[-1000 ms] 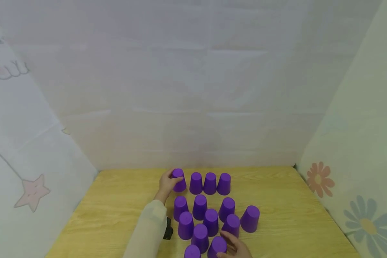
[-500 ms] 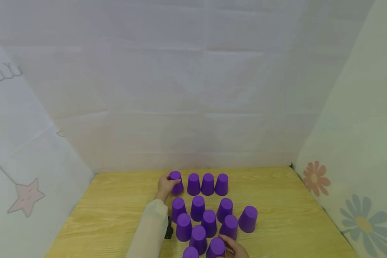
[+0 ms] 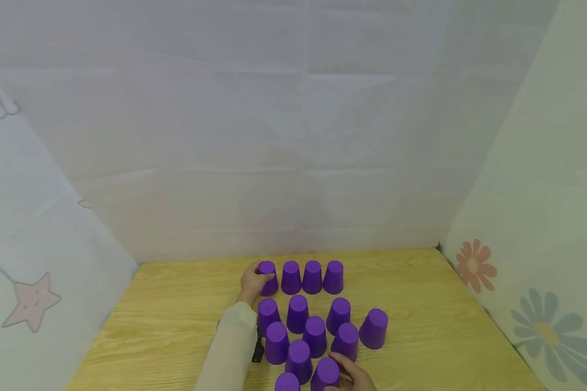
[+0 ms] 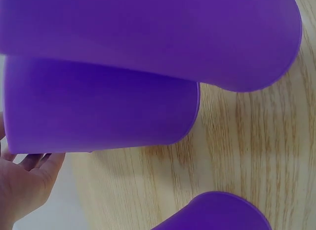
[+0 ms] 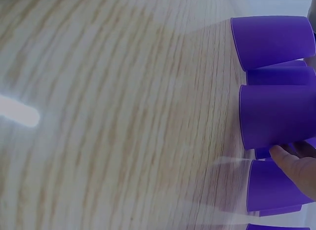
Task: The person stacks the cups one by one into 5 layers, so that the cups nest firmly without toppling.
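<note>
At the left end of the back row, my left hand [image 3: 253, 283] grips an upside-down purple cup [image 3: 269, 278] from its left side. The left wrist view has that hand [image 4: 27, 183] at its lower left, fingers behind a purple cup [image 4: 98, 106]. Near the front edge, my right hand [image 3: 353, 376] holds another upside-down purple cup [image 3: 325, 373] from the right, with part of the hand cut off by the frame. In the right wrist view, this hand's fingers [image 5: 294, 166] reach in among the purple cups [image 5: 276, 116].
Three purple cups stand beside the left hand's cup, including a middle one [image 3: 312, 277]. Several more, such as the cup [image 3: 298, 314], stand upside down in loose rows toward the front. A black object [image 3: 257, 347] is by the left sleeve. The wooden table [image 3: 420, 293] meets a pale cloth wall [image 3: 293, 136].
The camera view has shifted slightly. The left hand's cup now stands a little closer to the back-row cups. The right hand stays at its cup.
</note>
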{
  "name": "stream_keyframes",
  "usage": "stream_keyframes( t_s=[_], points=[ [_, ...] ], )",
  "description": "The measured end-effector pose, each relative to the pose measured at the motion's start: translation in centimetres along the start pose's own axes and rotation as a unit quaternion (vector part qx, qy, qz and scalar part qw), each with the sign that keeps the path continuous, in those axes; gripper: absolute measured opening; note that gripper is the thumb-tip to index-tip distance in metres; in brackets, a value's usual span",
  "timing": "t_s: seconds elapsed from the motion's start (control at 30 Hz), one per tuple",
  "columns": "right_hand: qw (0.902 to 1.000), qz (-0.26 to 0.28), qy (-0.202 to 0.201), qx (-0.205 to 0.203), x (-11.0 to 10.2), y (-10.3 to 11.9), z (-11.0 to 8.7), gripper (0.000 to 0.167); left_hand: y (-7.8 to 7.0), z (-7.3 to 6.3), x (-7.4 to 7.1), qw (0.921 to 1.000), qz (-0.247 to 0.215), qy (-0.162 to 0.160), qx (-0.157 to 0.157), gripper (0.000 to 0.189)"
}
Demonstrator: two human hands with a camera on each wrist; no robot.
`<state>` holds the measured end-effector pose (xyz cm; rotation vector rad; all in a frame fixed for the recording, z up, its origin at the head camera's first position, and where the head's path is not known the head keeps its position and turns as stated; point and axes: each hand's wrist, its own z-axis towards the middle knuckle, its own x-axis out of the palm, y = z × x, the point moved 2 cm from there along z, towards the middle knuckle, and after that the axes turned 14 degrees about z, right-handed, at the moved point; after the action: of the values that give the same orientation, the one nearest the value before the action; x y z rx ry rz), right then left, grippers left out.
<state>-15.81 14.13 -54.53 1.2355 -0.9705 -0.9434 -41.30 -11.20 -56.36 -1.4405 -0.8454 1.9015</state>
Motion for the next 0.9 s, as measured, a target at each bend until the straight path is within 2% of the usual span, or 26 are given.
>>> stream_keyframes(
  t_s=[0.03,0.07,0.17,0.27,0.3,0.37,0.43,0.5,0.57,0.67,0.77,0.8,0.83,0.9],
  points=[
    [1.0,0.001,-0.001,0.0,0.0,0.0,0.0,0.064,1.9,1.0,1.2,0.9999,0.001,-0.009,0.014,0.058],
    [1.0,0.003,-0.002,0.0,0.0,0.0,0.0,0.064,3.8,2.0,2.4,0.9997,-0.001,-0.004,0.023,0.06],
    [0.9999,0.011,-0.005,0.001,0.1,0.0,0.0,0.065,9.6,5.3,6.5,0.9987,0.035,-0.021,0.031,0.064],
    [0.9998,0.02,-0.004,0.0,0.1,-0.1,0.0,0.066,13.3,7.5,9.1,0.9987,0.05,-0.009,0.006,0.071],
    [0.9998,0.02,-0.004,-0.001,0.1,-0.1,0.0,0.066,14.5,8.2,10.0,0.9984,0.054,-0.019,0.003,0.072],
    [0.9998,0.021,-0.003,-0.002,0.1,-0.1,0.0,0.065,16.7,9.4,11.5,0.9993,0.036,-0.01,-0.006,0.077],
    [0.9998,0.021,-0.002,-0.004,0.1,-0.2,0.0,0.065,18.2,10.2,12.6,0.9996,0.024,-0.01,-0.008,0.08],
    [0.9998,0.017,0.0,-0.012,0.1,-0.2,-0.1,0.063,19.0,10.5,13.0,0.9998,0.019,-0.008,-0.003,0.08],
    [0.9996,0.015,0.005,-0.023,0.2,-0.2,-0.1,0.062,18.9,10.4,13.0,0.9998,0.016,-0.012,0.002,0.08],
    [0.9991,0.018,0.012,-0.036,0.3,-0.2,-0.1,0.061,17.4,9.4,12.1,0.9996,0.024,-0.011,-0.006,0.077],
    [0.9989,0.03,0.014,-0.034,0.3,-0.3,-0.1,0.06,14.1,7.6,10.0,0.9994,0.032,-0.009,-0.008,0.073],
    [0.9989,0.031,0.015,-0.033,0.3,-0.3,-0.1,0.06,11.5,6.0,8.0,0.9997,0.025,-0.001,-0.003,0.07],
    [0.9988,0.032,0.016,-0.033,0.3,-0.3,-0.1,0.06,10.1,5.1,7.0,0.9998,0.016,0.011,-0.005,0.069],
    [0.9989,0.026,0.017,-0.036,0.3,-0.4,0.0,0.059,8.0,3.8,5.3,0.9997,-0.011,0.01,0.02,0.066]
  ],
)
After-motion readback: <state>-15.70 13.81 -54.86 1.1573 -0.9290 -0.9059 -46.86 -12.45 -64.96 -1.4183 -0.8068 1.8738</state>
